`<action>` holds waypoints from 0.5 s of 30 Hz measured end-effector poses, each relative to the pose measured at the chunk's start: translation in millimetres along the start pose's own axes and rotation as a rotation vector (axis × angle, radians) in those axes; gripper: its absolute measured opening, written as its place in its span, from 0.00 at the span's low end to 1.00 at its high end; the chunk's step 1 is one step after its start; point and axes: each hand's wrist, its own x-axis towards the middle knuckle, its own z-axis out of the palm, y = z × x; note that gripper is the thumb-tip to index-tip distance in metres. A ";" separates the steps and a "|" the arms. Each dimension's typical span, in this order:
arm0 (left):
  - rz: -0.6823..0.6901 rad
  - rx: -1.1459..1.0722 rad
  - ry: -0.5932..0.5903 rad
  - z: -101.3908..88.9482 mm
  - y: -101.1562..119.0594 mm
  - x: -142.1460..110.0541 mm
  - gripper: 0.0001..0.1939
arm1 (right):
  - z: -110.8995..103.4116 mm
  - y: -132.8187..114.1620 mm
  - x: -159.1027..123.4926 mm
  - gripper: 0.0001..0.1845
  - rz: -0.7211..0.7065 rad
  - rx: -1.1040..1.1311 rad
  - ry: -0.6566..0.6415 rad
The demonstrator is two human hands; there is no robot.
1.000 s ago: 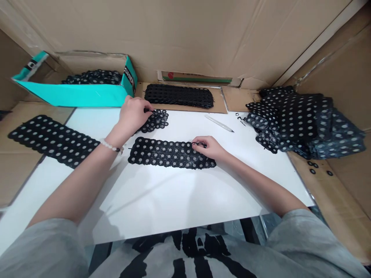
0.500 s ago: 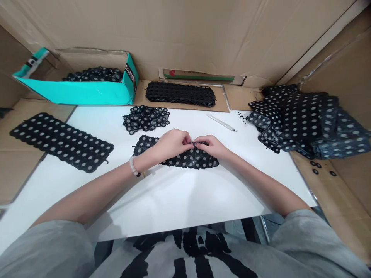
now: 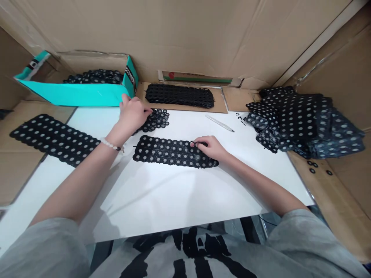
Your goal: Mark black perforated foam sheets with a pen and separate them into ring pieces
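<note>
A rectangular black mat of joined small rings lies flat on the white table in front of me. My right hand pinches its far edge near the right end, thumb and index finger closed at a ring there. Farther off and to the left, my left hand reaches over a pile of loose black rings. Its thumb and index finger are pressed together at the pile; what is between them is hidden. The left hand and wrist cover part of the pile.
Another ring mat lies at the left, partly under my left forearm. Behind are a turquoise box holding black ringed pieces and a dark stacked strip. A white pen and heaped mats are to the right, near several loose rings.
My left hand has left the front mat and moved up and left to the pile of loose rings. The right hand has stayed at the mat's far edge.
</note>
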 end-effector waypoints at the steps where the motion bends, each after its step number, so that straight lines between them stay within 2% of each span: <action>1: 0.000 0.032 0.036 1.1 0.8 -0.3 0.20 | -0.2 0.1 0.5 0.15 -0.002 0.023 -0.002; 3: 0.050 0.039 0.040 4.6 10.5 -2.3 0.19 | -0.2 0.9 1.7 0.17 -0.004 0.080 -0.006; 5: 0.195 -0.097 -0.163 9.4 28.1 -7.5 0.19 | -0.2 2.4 3.0 0.18 -0.007 0.140 -0.016; 7: 0.320 -0.241 -0.422 16.1 48.7 -16.8 0.20 | -0.3 4.4 3.7 0.19 -0.010 0.186 -0.022; 9: 0.403 -0.316 -0.572 25.5 67.4 -28.8 0.19 | -0.5 6.3 3.8 0.19 -0.015 0.213 -0.031; 11: 0.418 -0.346 -0.571 36.5 80.6 -40.1 0.17 | -0.4 7.5 3.6 0.20 -0.023 0.223 -0.037; 15: 0.330 -0.372 -0.456 53.3 88.7 -50.2 0.20 | 1.9 6.3 3.3 0.20 -0.018 0.194 0.007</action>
